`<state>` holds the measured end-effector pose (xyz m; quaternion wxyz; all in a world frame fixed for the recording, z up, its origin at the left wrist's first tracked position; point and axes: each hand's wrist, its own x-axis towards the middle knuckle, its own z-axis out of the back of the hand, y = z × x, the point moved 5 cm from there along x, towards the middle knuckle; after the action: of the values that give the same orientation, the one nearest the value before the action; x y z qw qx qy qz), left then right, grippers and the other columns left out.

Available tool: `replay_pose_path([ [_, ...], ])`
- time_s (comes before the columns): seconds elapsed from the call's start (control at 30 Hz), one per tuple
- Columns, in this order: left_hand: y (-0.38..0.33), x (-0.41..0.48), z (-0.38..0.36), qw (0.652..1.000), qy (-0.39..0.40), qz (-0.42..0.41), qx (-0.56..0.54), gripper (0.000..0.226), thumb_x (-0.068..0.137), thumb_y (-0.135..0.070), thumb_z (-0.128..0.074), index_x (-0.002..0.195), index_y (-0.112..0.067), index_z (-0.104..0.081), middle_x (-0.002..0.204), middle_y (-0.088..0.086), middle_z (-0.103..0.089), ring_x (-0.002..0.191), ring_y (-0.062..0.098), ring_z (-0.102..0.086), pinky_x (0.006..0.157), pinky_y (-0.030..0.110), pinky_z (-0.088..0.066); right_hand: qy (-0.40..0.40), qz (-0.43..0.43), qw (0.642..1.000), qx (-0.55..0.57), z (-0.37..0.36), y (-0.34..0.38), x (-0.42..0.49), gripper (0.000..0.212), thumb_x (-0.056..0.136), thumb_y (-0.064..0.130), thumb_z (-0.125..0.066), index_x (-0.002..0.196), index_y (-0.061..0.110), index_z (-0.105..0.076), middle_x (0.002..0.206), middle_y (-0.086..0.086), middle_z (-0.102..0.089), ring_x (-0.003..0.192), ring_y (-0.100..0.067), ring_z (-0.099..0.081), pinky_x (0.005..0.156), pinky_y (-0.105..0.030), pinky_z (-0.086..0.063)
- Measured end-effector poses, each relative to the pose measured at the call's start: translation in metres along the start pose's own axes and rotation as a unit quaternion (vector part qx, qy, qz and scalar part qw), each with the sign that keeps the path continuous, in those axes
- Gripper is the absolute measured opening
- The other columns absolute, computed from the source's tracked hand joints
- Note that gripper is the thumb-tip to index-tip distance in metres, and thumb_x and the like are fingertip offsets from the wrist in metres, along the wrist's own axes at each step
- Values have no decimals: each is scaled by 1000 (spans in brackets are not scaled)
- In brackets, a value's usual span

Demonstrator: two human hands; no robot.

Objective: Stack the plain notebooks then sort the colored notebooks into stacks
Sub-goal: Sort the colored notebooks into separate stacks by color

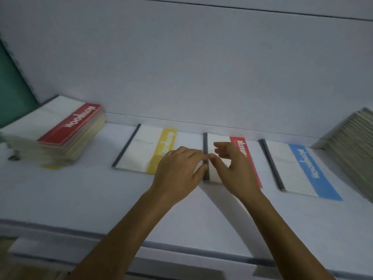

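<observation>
Bench: a long white flat bench (80,199) is seen running left to right, with every notebook carried on it.
Wall: a pale plain wall (181,67) is seen behind the bench, and a dark green panel (14,87) is caught at the far left.
Mixed stack: a thick stack of colour-banded notebooks (66,138) is set at the far left of the bench, topped by a red-banded cover.
Plain stack: a tall stack of plain grey-beige notebooks (351,150) is placed at the far right, cut off by the frame edge.
Blue one: a blue-banded white notebook (298,168) is laid flat, just beside the plain stack.
Yellow one: a yellow-banded white notebook (145,150) is laid flat, right of the mixed stack.
Red one: a red-banded white notebook (242,148) is laid flat between the yellow and the blue, partly covered by both hands.
Left hand: the left hand (177,170) is brought to the dark spine (205,142) of the red one; its fingers are curled and the spine edge is pinched against the thumb.
Right hand: the right hand (232,168) is held over the same cover, thumb tip beside the spine; its fingers are loosely bent, and whether anything is gripped cannot be told.
</observation>
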<state>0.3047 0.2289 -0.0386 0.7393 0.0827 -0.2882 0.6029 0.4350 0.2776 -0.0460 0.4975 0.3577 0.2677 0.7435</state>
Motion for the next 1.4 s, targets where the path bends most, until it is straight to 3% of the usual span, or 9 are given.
replay_pose_path([
  [0.13,91,-56,61,997,-54,58,0,31,89,-36,-49,105,-20,-70,101,-7,-71,89,12,-64,74,25,-52,73,11,992,104,-81,66,3,31,91,32,-59,121,25,-56,109,9,-64,97,-3,-60,75,-9,-42],
  [0.33,213,-123,137,979,-151,58,124,33,85,-28,-61,113,-11,-65,112,3,-68,107,17,-59,90,29,-49,176,-97,941,273,-198,147,-5,29,93,30,-58,121,26,-55,99,7,-68,96,-6,-63,88,-26,-50],
  [0.57,309,-126,164,971,-29,57,232,60,78,-40,-71,128,-11,-56,135,14,-54,127,33,-48,105,53,-31,172,-323,798,478,-277,186,-13,18,94,28,-56,100,12,-62,93,-11,-70,92,-24,-65,83,-36,-52],
  [0.73,309,-137,182,961,-138,-76,228,18,84,-17,-66,101,-13,-73,104,6,-72,94,24,-67,95,42,-40,122,-340,800,479,-279,187,-12,36,91,41,-57,107,9,-60,99,-14,-69,80,-23,-69,62,-33,-56],
  [0.87,285,-148,191,960,-162,-128,189,27,94,-32,-53,99,-12,-72,100,5,-73,90,22,-68,84,36,-48,113,-343,796,486,-278,185,-13,64,76,66,-53,109,12,-60,101,-13,-71,82,-23,-69,63,-33,-55],
  [1.07,241,-154,193,967,-114,-217,72,37,89,-50,-57,84,-16,-72,88,-3,-73,80,13,-66,76,27,-48,144,-300,835,438,-255,180,-20,30,89,22,-60,115,7,-62,93,-11,-74,73,-23,-71,63,-33,-55],
  [1.23,283,-104,216,991,-133,15,-7,42,99,-42,-32,99,-18,-66,94,-1,-68,88,21,-60,69,34,-50,92,-283,854,427,-237,167,-32,19,92,17,-57,109,12,-65,101,-12,-73,86,-30,-70,75,-41,-56],
  [1.3,323,-78,206,987,-54,141,50,46,97,-45,-38,133,-18,-47,127,4,-56,117,25,-49,88,38,-44,79,-289,858,416,-232,161,-39,19,92,20,-59,108,13,-65,98,-12,-74,82,-30,-70,71,-40,-56],
  [1.4,376,-63,187,951,104,290,25,95,81,-62,-57,149,-15,-11,146,11,-39,130,33,-39,100,47,-41,70,-288,863,410,-225,158,-45,20,92,23,-59,108,14,-65,96,-11,-74,78,-30,-71,70,-40,-56],
])
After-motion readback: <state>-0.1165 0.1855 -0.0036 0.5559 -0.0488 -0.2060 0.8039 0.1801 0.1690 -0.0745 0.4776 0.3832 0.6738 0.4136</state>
